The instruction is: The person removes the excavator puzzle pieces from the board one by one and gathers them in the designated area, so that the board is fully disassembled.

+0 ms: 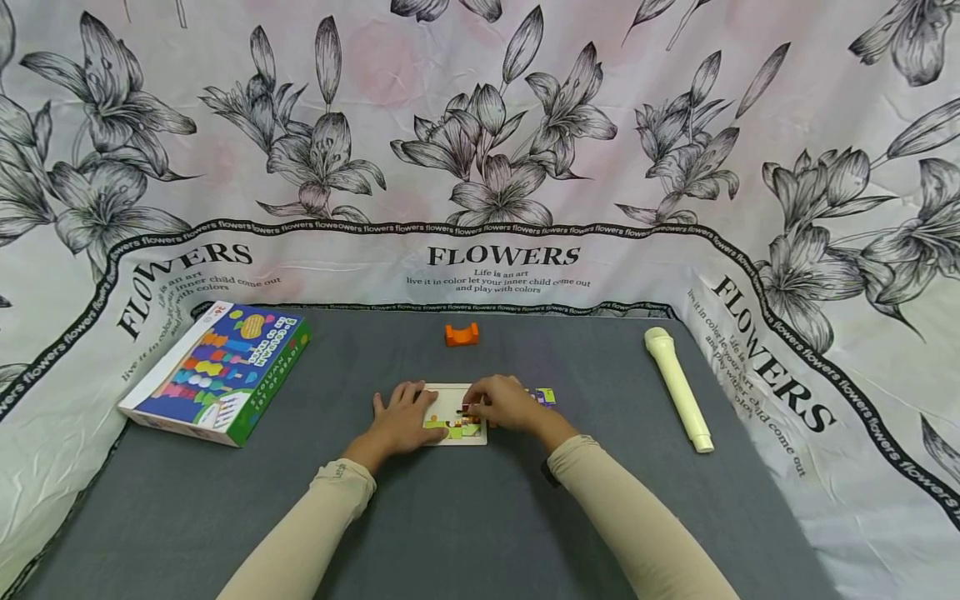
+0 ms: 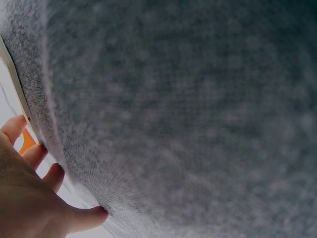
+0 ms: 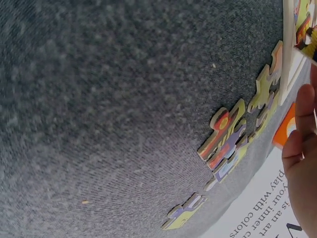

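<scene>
A small puzzle board [image 1: 455,443] with a pale wooden frame lies on the grey tabletop, its lower part filled with green and coloured pieces. My left hand [image 1: 402,418] rests on the board's left side, fingers spread, thumb near the lower edge. In the left wrist view that hand [image 2: 29,193] shows its fingertips along the board's rim. Over the right half of the board, my right hand [image 1: 512,403] pinches a puzzle piece [image 3: 308,47], dark and yellow in the right wrist view. Its fingers hide part of the board. Several loose puzzle pieces [image 3: 225,131] lie right of the board.
Behind the board sits an orange block [image 1: 461,335] with a curved notch. A blue and green toy box [image 1: 217,371] lies at the left. On the right is a cream-coloured tube [image 1: 678,390] with a wider end. Flower-printed cloth [image 1: 502,192] hangs around the table.
</scene>
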Demonstrator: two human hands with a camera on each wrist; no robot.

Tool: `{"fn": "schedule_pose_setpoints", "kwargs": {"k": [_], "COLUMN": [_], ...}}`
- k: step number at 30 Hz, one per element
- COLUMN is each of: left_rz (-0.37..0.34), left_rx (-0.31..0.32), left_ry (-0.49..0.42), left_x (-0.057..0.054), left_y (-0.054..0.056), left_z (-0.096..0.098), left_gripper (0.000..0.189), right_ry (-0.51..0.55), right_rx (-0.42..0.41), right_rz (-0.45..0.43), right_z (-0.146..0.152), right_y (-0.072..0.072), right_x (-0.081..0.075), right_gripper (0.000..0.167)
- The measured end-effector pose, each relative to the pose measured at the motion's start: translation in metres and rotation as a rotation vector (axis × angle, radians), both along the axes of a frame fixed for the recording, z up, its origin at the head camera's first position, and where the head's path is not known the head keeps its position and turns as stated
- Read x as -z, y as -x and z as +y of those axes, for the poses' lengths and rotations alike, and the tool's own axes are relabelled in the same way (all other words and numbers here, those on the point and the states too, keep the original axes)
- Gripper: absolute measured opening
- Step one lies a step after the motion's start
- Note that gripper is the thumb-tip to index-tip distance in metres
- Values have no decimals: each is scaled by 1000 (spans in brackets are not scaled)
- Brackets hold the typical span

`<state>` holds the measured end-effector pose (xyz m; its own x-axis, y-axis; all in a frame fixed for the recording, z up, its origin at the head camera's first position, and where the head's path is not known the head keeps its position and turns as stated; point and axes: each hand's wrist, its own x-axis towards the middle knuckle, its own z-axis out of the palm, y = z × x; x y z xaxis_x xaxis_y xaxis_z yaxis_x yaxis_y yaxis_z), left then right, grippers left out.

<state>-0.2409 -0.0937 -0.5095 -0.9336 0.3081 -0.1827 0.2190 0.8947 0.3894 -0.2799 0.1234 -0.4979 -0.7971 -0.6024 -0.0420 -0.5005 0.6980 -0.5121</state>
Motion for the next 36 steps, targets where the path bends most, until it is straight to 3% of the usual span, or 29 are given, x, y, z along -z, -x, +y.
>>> {"fn": "schedule_pose_setpoints", "kwargs": {"k": [10,28,36], "left_rz": [-4,2,20], "left_rx": [-2,-5,-66], "left_ry": [5,10,22], "left_x": [0,3,6], "left_y": [0,1,0], "left_z": [-1,2,13], "left_gripper": [69,69,80], "right_ry": [31,-14,11], "right_rx": [37,23,19], "right_rz": [-85,-56,-52], "right_z": [0,-2,-1], "right_y": [1,-1,-1], "right_x": [1,1,2], "right_gripper": [14,12,11]}}
